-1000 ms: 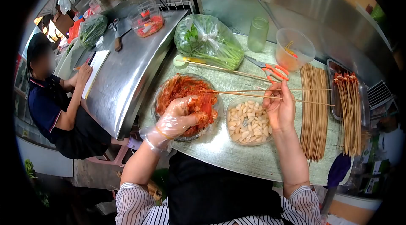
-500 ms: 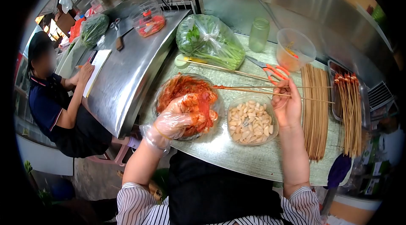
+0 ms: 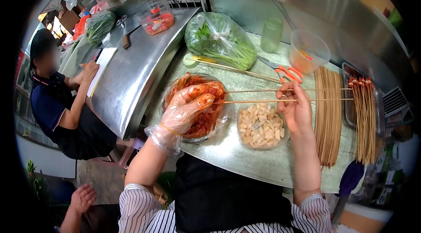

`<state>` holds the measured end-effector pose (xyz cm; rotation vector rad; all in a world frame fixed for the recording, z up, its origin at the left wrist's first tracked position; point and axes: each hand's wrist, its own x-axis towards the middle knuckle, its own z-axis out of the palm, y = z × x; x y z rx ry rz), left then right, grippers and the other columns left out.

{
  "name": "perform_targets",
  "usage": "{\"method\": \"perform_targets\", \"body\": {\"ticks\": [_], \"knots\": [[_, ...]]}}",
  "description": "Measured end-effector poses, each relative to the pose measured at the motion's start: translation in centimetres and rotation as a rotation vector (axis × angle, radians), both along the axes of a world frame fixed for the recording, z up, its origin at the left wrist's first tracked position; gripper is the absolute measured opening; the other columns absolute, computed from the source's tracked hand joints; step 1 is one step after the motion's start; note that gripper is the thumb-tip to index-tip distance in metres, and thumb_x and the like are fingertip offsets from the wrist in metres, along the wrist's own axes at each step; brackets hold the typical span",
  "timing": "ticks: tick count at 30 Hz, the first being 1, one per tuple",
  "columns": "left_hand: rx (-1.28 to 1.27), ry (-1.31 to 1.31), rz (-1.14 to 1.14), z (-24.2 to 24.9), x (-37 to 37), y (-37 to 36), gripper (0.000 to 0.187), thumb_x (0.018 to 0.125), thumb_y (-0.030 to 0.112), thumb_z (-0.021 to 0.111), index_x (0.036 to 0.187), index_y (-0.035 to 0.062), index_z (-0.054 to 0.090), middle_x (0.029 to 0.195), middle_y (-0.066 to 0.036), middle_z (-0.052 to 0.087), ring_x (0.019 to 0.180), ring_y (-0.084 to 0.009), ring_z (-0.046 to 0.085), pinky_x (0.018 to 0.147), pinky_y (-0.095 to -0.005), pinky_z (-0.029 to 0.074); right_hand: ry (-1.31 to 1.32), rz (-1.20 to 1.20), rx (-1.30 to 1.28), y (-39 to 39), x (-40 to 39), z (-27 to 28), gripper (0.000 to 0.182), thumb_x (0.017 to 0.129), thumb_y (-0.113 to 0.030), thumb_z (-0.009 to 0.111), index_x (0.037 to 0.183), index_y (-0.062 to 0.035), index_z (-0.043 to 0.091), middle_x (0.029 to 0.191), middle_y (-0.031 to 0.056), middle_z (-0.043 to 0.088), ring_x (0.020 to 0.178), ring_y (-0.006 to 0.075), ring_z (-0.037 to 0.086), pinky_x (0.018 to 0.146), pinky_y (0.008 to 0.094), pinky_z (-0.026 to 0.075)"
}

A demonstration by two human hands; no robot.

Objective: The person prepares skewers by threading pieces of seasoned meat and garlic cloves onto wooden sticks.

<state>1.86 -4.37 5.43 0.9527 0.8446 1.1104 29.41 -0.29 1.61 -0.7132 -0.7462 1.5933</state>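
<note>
My left hand, in a clear plastic glove smeared with red sauce, closes on a piece of red-sauced food above the bowl of red food. The left tips of two wooden skewers reach the fingers there. My bare right hand pinches the two skewers, which lie roughly level and apart. Below them sits a clear tub of peeled garlic cloves, close to my right hand.
Bundled bare skewers and loaded skewers lie at the right. Behind are bagged greens, orange-handled scissors, a green jar and a plastic tub. A seated person writes at the left; another person's hand shows below.
The skewers' left tips now meet my left hand, and the lower skewer lies more level. The strip of red food hanging from my left hand is now gathered in its fingers. Another person's hand appeared lower left.
</note>
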Motion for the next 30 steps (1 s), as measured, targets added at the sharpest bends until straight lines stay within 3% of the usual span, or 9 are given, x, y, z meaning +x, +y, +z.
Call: {"method": "perform_targets", "body": {"ticks": [12, 18, 21, 30], "knots": [[-0.037, 0.109, 0.009, 0.3, 0.8, 1.1, 0.028, 0.086, 0.010, 0.058, 0.109, -0.0052, 0.057, 0.096, -0.011, 0.064, 0.082, -0.0150, 0.061, 0.074, -0.0264, 0.051, -0.059, -0.009, 0.004, -0.2, -0.6, -0.3, 0.037, 0.094, -0.037, 0.043, 0.083, -0.0038, 0.055, 0.069, 0.0096, 0.059, 0.053, 0.0154, 0.057, 0.049, 0.0248, 0.049], [-0.050, 0.056, 0.064, 0.6, 1.5, 1.7, 0.025, 0.084, 0.012, 0.063, 0.103, -0.0036, 0.057, 0.097, -0.012, 0.063, 0.086, -0.0197, 0.063, 0.077, -0.0304, 0.052, -0.122, -0.014, 0.028, -0.5, -1.0, -0.2, 0.038, 0.095, -0.037, 0.042, 0.082, -0.0038, 0.055, 0.069, 0.0095, 0.059, 0.053, 0.0153, 0.058, 0.049, 0.0248, 0.049], [-0.016, 0.051, 0.136, 0.2, 1.8, 1.9, 0.024, 0.087, 0.008, 0.055, 0.106, -0.0069, 0.057, 0.093, -0.013, 0.065, 0.081, -0.0182, 0.063, 0.072, -0.0289, 0.052, -0.134, -0.011, 0.040, -0.5, -1.1, -0.2, 0.038, 0.095, -0.037, 0.042, 0.082, -0.0037, 0.055, 0.069, 0.0094, 0.059, 0.053, 0.0154, 0.058, 0.048, 0.0247, 0.049], [-0.077, -0.021, 0.201, -0.4, 1.8, 3.1, 0.024, 0.088, 0.006, 0.053, 0.108, -0.0065, 0.056, 0.092, -0.014, 0.064, 0.076, -0.0194, 0.063, 0.066, -0.0286, 0.054, -0.148, -0.019, 0.048, -0.5, -1.0, -0.2, 0.037, 0.095, -0.036, 0.042, 0.082, -0.0032, 0.054, 0.068, 0.0097, 0.059, 0.053, 0.0156, 0.058, 0.047, 0.0240, 0.050]]}}
